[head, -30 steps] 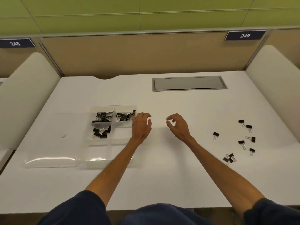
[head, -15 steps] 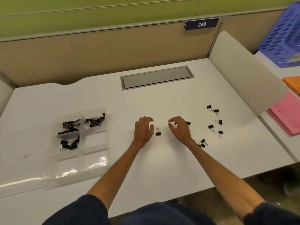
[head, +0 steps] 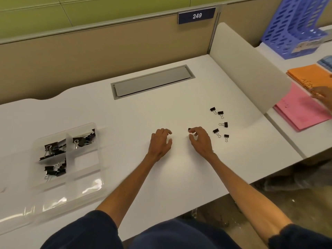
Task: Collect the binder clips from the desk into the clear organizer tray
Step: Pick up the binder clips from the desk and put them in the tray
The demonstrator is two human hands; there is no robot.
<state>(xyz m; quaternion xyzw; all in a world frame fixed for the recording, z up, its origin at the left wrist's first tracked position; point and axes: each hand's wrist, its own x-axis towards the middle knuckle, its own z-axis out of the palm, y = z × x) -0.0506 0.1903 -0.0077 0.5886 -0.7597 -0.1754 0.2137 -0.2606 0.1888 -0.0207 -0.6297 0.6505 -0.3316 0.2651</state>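
5 binder clips (head: 224,124) lie loose on the table (head: 179,177), all to the right of our right hand (head: 200,141) and none between the hands. The nearest 2 sit just beside its knuckles, their wire handles pointing roughly back toward us, so the black bodies face away. That hand is curled, thumb and forefinger closed on what looks like a clip (head: 189,129), of which only a black corner shows. Our left hand (head: 159,142) rests near it, fingers loosely bent, thumb apart, nothing seen in it. The tray (head: 87,164) sits well off to the left, beyond the left hand, with clips already in 3 of its compartments. We judge the right hand the one for the loose group, a short reach outward, while every load must then cross past the left hand to reach the tray.
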